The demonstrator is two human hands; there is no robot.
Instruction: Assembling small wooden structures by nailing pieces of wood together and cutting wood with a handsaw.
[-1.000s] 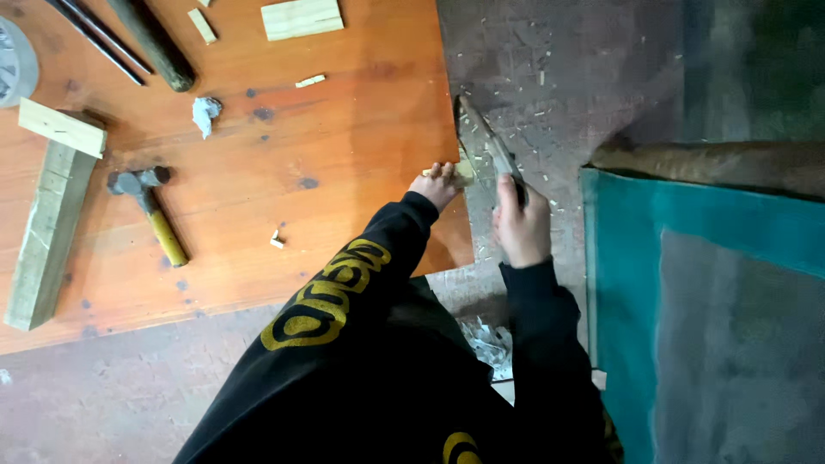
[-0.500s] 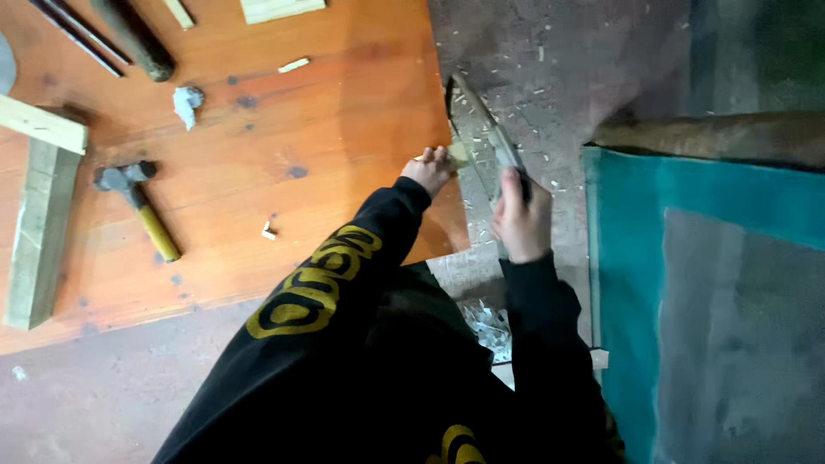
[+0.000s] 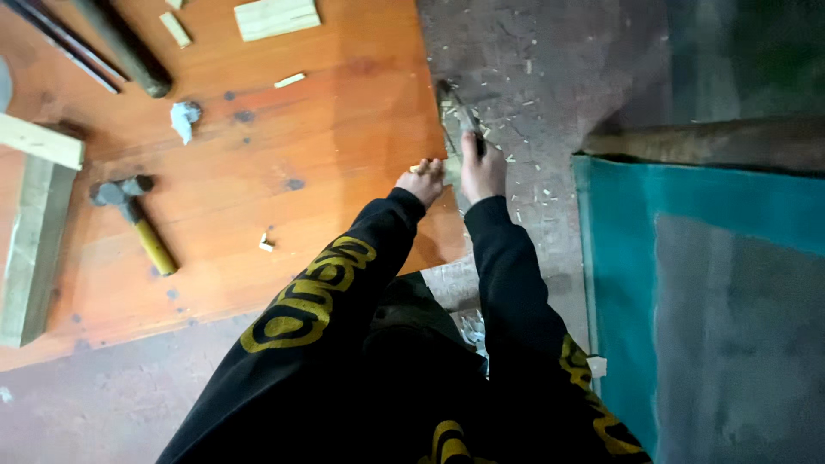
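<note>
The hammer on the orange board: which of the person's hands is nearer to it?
Left. The left hand is at the board's right edge, well right of the hammer. The right hand, gripping a blade tool, is farther right, past the edge.

Bare board (image 3: 344, 155) left of the hands; hammer (image 3: 133, 219), timber block (image 3: 34, 249) far left.

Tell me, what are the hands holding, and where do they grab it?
The right hand grips a long blade tool by its handle end. The left hand pinches a small piece of wood at the orange board's edge.
</note>
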